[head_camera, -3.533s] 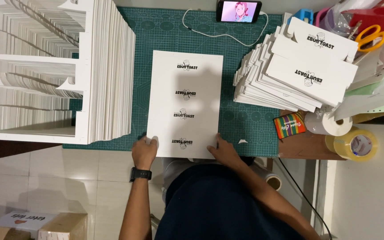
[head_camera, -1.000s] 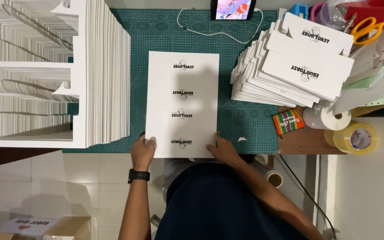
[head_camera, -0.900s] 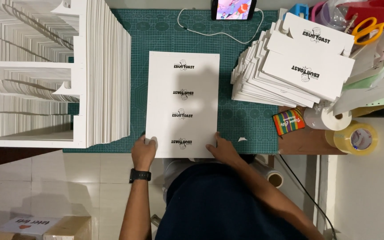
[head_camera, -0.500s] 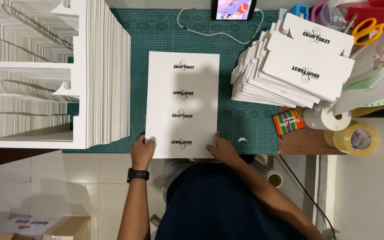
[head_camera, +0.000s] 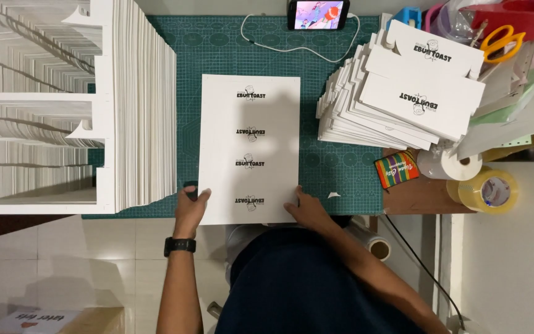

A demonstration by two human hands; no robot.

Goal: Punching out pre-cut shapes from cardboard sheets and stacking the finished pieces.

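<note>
A tall stack of white die-cut card blanks (head_camera: 134, 105) fills the left of the green cutting mat (head_camera: 341, 167), its edges fanned toward the middle, seemingly so the next piece comes off within easy reach. Beside it, at the mat's centre, lies a flat white printed sheet (head_camera: 250, 148) with four small black logos down its length. The left hand (head_camera: 191, 209), a black watch on its wrist, rests at the sheet's near left corner with fingers loosely curled over the edge and a small dark object against it, what it is cannot be told. The right hand (head_camera: 307, 210) lies spread and flat on the near right corner, gripping nothing, apparently pinning the sheet square to the mat's grid. To the right, a slanting pile of folded white box sleeves (head_camera: 409, 93) leans across the mat's edge, with tape rolls (head_camera: 486, 188) below it and yellow-handled scissors (head_camera: 502, 40) above.
</note>
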